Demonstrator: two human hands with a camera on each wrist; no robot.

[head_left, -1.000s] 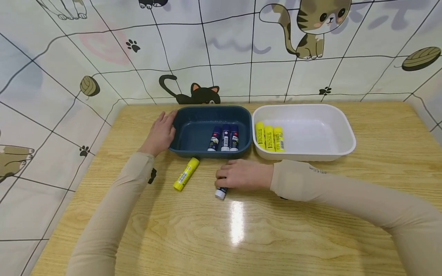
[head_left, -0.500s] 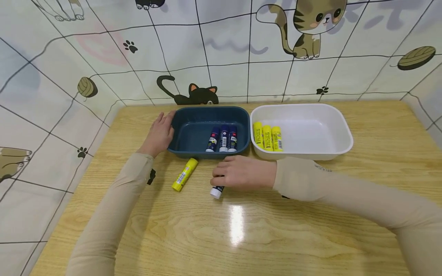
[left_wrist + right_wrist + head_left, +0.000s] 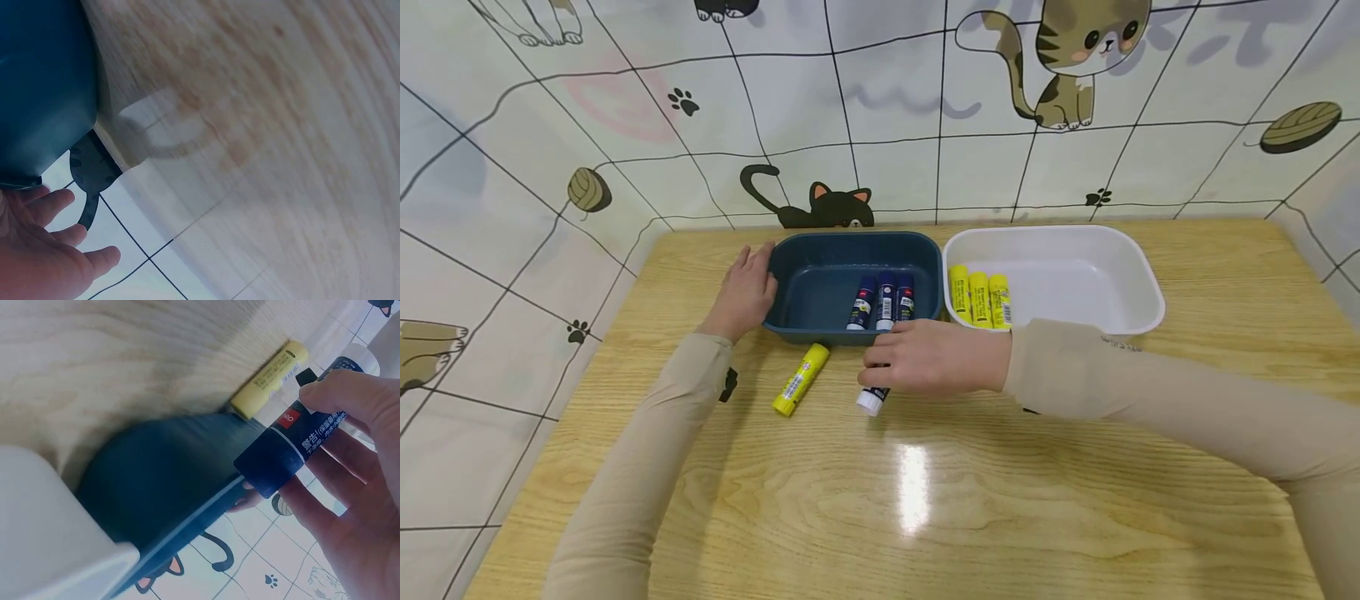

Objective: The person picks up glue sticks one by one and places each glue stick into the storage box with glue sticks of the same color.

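My right hand (image 3: 936, 358) pinches a dark blue glue stick (image 3: 306, 428) with a white end, between thumb and fingers. It is just in front of the blue bin (image 3: 820, 336), and the hand's fingers overlap the bin's front rim in the head view. At the bin's left end, my left hand (image 3: 741, 292) rests with relaxed fingers against the outer wall and rim. Inside that bin three dark blue glue sticks (image 3: 886, 300) lie side by side. A yellow glue stick (image 3: 801, 380) lies slanted on the table, in front of the bin's left half.
A white bin (image 3: 1075, 279) stands right beside the blue one, with three yellow glue sticks (image 3: 979, 300) at its left end. Behind both bins rises a cat-patterned wall covering (image 3: 910, 167). The wooden table (image 3: 820, 517) spreads out in front.
The right hand has shifted slightly left, then up toward the blue bin, carrying the dark blue glue stick along. The left hand stays at the bin's end.
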